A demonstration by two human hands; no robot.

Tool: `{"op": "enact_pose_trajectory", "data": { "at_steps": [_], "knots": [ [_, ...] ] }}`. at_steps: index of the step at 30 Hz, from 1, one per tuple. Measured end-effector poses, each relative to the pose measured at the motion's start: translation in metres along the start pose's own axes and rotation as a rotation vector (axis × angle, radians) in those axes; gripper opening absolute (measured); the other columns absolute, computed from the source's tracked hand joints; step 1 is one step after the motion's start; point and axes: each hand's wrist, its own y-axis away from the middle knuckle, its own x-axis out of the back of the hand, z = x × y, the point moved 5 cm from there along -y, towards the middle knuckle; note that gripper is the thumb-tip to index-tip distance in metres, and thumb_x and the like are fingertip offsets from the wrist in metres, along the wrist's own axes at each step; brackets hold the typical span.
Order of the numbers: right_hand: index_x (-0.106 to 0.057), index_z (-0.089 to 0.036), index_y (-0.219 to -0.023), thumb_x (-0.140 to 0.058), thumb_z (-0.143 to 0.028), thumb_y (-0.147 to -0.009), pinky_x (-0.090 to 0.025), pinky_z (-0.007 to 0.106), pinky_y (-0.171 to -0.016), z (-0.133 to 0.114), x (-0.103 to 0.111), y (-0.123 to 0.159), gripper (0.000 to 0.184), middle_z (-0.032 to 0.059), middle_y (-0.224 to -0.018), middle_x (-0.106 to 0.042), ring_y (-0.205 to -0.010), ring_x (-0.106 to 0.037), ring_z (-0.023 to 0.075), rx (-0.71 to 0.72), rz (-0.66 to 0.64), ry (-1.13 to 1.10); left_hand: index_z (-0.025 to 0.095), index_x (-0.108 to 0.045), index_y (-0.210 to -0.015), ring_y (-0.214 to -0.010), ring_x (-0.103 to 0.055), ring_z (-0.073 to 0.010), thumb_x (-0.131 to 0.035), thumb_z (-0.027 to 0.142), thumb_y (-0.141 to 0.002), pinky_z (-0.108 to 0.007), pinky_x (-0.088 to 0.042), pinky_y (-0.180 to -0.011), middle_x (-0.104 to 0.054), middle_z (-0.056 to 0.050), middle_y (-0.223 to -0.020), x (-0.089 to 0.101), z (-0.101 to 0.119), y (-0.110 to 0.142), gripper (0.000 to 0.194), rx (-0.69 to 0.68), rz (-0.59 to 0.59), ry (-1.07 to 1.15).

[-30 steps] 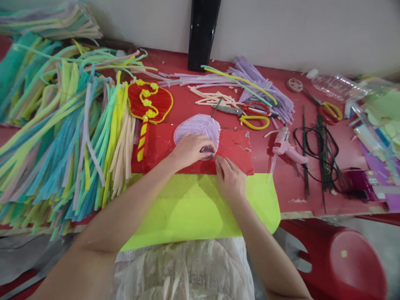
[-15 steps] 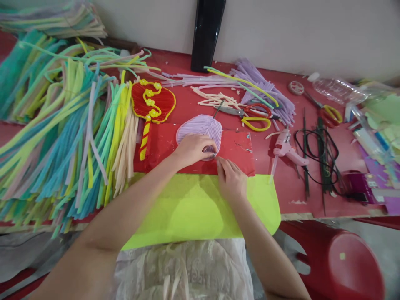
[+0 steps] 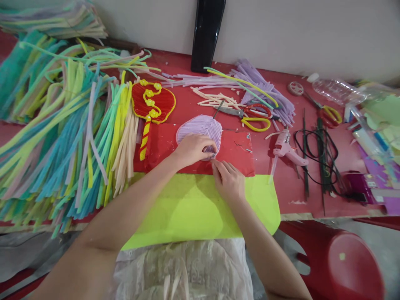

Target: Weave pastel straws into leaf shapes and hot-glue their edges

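Observation:
A rounded lilac panel [image 3: 200, 125] made of pipe cleaners laid in rows lies on a red board [image 3: 234, 156]. A thin dark stem sticks out from its top. My left hand [image 3: 195, 148] rests over the panel's lower part, thumb and fingers closed in a pinch at its lower right edge. Just below that edge is my right hand [image 3: 229, 178], its fingers pressed together with the tips close to the left hand's. Whatever the right fingertips hold is too small to make out. Under the board lies a lime-green mat [image 3: 175, 208].
Bundles of coloured pipe cleaners [image 3: 62, 158] fill the left side. A red fan with yellow trim [image 3: 162, 104] lies behind the board. Scissors [image 3: 256, 123], lilac pipe cleaners [image 3: 265, 91] and a pink glue gun [image 3: 287, 150] lie to the right, with a red stool [image 3: 353, 266] below.
My right hand has shifted slightly left along the panel's lower edge, towards the left fingertips. The left hand keeps its place on the panel. The camera view has moved a little.

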Motion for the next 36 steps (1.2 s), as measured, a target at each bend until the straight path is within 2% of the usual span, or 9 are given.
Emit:
{"op": "enact_pose_trajectory", "data": {
  "at_steps": [11,23,27,36],
  "knots": [
    [-0.067,-0.019,-0.100,-0.039,-0.028,-0.098,-0.033,0.026,-0.061,-0.007,-0.005,0.002,0.030,0.0032,-0.070,-0.063,-0.065,-0.053,0.0137,0.108,-0.038,0.013,0.023,-0.069,-0.091,-0.074,-0.055,-0.0133,-0.067,0.025,-0.079,-0.026,-0.033,-0.067,-0.066,0.001,-0.077,0.000,0.000,0.000,0.012,0.009,0.002,-0.007],
    [-0.066,-0.019,-0.105,-0.037,-0.028,-0.098,-0.035,0.026,-0.060,-0.009,-0.004,0.002,0.031,0.0028,-0.072,-0.064,-0.066,-0.053,0.0139,0.160,-0.042,-0.013,0.023,-0.069,-0.090,-0.073,-0.054,-0.0135,-0.066,0.026,-0.080,-0.027,-0.033,-0.066,-0.064,0.001,-0.076,0.000,-0.001,-0.001,0.011,0.010,0.007,-0.031],
    [-0.066,-0.017,-0.104,-0.037,-0.026,-0.098,-0.036,0.026,-0.061,-0.006,-0.004,0.002,0.031,0.0032,-0.071,-0.063,-0.066,-0.054,0.0143,0.113,-0.031,-0.030,0.023,-0.069,-0.090,-0.072,-0.054,-0.0133,-0.067,0.026,-0.079,-0.027,-0.032,-0.066,-0.064,0.001,-0.076,0.000,0.000,-0.001,0.011,0.011,0.005,-0.023],
    [-0.065,-0.018,-0.105,-0.035,-0.022,-0.097,-0.044,0.027,-0.066,0.008,-0.002,0.004,0.031,0.0057,-0.078,-0.067,-0.073,-0.060,0.0161,-0.099,-0.001,-0.128,0.023,-0.070,-0.090,-0.073,-0.056,-0.0139,-0.067,0.026,-0.080,-0.027,-0.033,-0.066,-0.066,0.000,-0.077,0.001,0.001,0.000,0.011,0.017,0.000,-0.020]
  ]
}}
